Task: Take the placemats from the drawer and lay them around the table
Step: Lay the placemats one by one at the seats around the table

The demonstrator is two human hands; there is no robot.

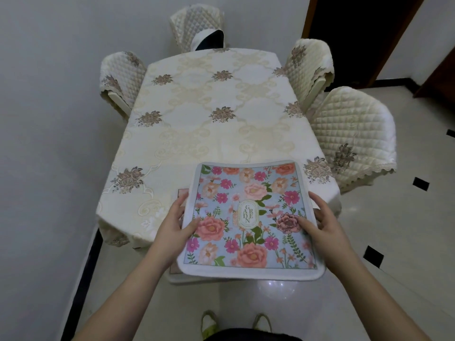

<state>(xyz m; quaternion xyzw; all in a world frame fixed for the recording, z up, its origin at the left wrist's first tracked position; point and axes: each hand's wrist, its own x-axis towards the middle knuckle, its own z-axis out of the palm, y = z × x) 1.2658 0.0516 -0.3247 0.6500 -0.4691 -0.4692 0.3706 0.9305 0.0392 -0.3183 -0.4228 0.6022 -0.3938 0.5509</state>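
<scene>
Plainly, both sets of fingers (190,226) are curled on the stack of placemats (248,217), thumbs on top of the flowered top mat and the other fingers tucked underneath, out of sight. The left hand (172,223) grips the left edge and the right hand (320,223) the right edge, forearms reaching up from the bottom corners. The stack hangs over the near end of the counter (197,124), partly above the floor (369,242); how many mats lie under the top one cannot be made out, only pale edges at the left and bottom. A cream patterned cloth covers the counter. Quilted chairs (349,134) crowd its sides and far end, pushed close. Two shoes (209,323) show at the bottom edge, cut off.
</scene>
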